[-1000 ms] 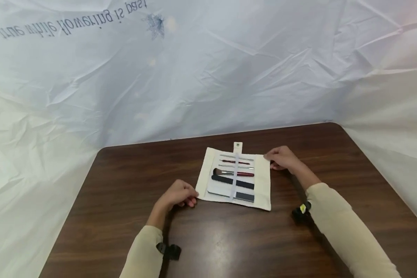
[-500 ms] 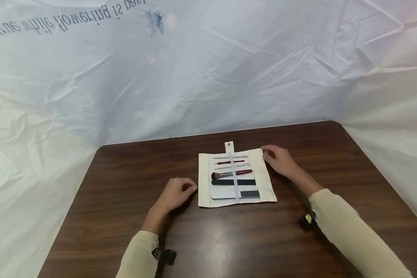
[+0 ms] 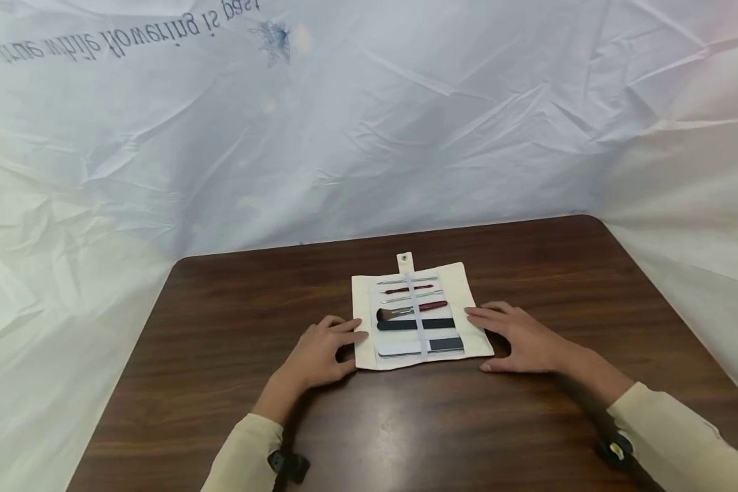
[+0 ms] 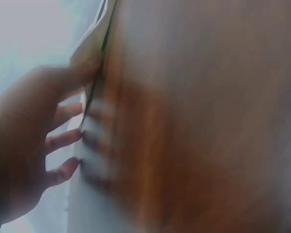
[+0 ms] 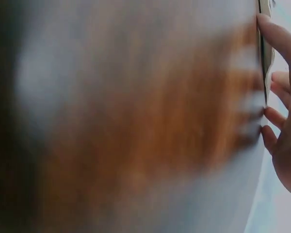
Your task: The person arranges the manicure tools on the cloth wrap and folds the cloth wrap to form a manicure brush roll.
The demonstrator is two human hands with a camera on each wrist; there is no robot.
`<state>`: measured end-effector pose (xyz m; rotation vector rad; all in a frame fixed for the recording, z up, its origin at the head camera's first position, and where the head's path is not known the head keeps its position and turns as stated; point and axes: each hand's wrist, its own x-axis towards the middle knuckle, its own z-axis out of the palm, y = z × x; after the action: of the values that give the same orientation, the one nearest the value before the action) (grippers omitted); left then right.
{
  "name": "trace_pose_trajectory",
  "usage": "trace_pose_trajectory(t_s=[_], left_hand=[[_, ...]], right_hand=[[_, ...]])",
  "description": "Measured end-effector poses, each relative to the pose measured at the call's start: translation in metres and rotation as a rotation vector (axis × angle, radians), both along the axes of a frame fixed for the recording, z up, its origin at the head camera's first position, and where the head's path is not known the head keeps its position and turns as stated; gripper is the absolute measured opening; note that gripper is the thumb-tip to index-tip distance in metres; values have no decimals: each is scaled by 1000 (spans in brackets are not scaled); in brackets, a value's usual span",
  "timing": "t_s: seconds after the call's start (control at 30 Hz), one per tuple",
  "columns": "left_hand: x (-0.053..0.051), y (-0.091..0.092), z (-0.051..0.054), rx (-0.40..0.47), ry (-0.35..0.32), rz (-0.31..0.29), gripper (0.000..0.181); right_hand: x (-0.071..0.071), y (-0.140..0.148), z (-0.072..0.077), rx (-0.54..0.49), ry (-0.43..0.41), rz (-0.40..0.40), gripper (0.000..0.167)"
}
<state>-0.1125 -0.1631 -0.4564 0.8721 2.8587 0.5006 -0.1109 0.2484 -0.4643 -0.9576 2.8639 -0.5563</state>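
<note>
A cream fabric tool pouch (image 3: 461,290) lies unfolded on the table in the head view. Under its pale elastic strap (image 3: 417,318) sit a makeup brush (image 3: 396,313) with a red handle, a black file (image 3: 434,324), a white-and-dark file (image 3: 445,344), a thin red tool (image 3: 396,291) and slim metal tools (image 3: 395,281). My left hand (image 3: 322,352) rests its extended fingers on the pouch's left edge, thumb by the near corner. At the right edge, my right hand (image 3: 525,338) touches the fabric with spread fingers, thumb beside the near right corner.
A snap tab (image 3: 404,264) sticks out from the pouch's far edge. The dark wooden table (image 3: 270,287) ends at a white hanging sheet (image 3: 369,137) behind and at both sides. Each wrist wears a small black camera (image 3: 289,467).
The pouch has turned slightly and lies squarer to me. My right hand has come from its far right corner down to the right edge. My left fingers have moved onto the left edge.
</note>
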Motion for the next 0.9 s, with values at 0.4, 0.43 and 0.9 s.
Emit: trace_pose_trajectory(t_s=[0.4, 0.43, 0.9], left_hand=[[7, 10, -16, 188, 234, 64, 21], [6, 11, -17, 223, 236, 73, 19], [4, 24, -14, 420, -1, 423, 22]], right_hand=[[0, -5, -10, -51, 174, 17, 48], [-1, -4, -10, -81, 169, 3, 43], [-19, -14, 2, -418, -209, -219, 41]])
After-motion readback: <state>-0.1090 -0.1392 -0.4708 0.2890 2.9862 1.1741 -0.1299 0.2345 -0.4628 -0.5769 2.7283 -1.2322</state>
